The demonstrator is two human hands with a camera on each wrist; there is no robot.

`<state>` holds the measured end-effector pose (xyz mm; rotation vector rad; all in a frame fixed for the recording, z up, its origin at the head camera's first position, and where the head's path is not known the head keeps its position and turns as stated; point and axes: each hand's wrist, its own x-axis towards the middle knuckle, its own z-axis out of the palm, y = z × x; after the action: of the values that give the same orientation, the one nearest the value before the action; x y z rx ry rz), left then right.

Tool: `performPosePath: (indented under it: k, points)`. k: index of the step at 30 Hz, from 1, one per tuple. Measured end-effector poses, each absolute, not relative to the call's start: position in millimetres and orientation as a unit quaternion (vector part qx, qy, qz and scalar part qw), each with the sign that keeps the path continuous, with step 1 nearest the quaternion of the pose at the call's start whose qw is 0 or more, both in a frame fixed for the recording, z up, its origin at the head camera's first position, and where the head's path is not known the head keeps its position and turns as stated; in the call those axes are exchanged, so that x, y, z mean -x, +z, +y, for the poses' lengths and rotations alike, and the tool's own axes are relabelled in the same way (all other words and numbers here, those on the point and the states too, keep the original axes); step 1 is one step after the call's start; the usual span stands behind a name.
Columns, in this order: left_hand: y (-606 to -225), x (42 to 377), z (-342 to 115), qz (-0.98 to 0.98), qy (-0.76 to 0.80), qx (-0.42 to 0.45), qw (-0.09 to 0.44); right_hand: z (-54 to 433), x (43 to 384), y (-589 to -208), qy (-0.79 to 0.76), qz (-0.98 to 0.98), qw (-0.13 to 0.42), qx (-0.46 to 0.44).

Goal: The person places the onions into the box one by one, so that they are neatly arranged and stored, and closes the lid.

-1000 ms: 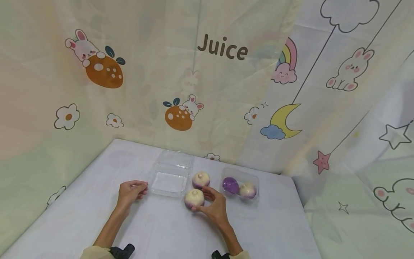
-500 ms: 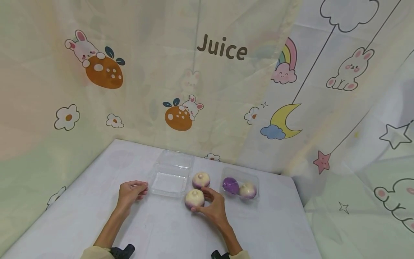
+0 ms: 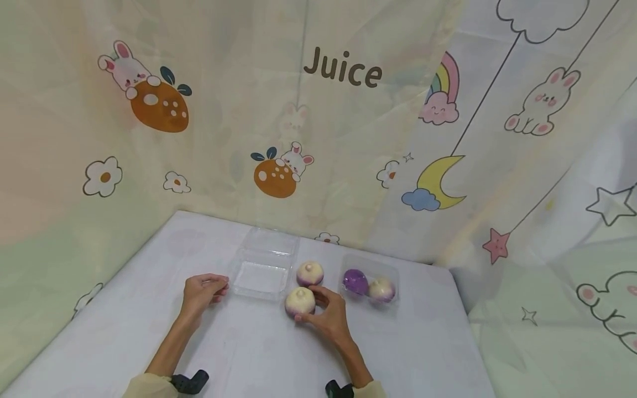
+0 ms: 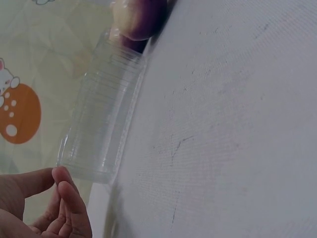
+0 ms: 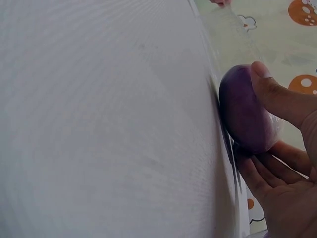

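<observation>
A clear plastic clamshell box [image 3: 262,278] lies with its lid folded back near the table's far side. My left hand [image 3: 201,296] pinches the box's left rim between thumb and fingertips, as the left wrist view also shows at the box's corner [image 4: 84,173]. With thumb and fingers curled round its right side, my right hand [image 3: 329,316] grips a round cream-and-purple vegetable, like a turnip [image 3: 300,302]. It sits on the table, its purple underside [image 5: 245,109] facing the right wrist camera. Just behind it stands a second such turnip [image 3: 309,273], close to the box's right side.
Right of the hands, another clear plastic box [image 3: 345,262] holds one purple piece [image 3: 355,282] and one cream-and-purple piece [image 3: 381,289]. The white table [image 3: 418,342] ends at a printed cloth backdrop [image 3: 219,182] along its far edge.
The head view has tilted down very slightly. Both hands keep their places on the box and the turnip.
</observation>
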<state>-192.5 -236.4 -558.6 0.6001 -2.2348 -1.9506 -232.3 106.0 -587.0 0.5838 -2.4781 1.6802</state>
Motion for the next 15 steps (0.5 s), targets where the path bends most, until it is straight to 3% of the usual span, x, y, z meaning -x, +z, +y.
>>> performPosePath:
  k: [15]
  points:
    - [-557.6, 194.0, -234.9, -0.731, -0.649, -0.199, 0.059, 108.4, 231.2, -585.2, 0.581, -0.793, 0.042, -0.180]
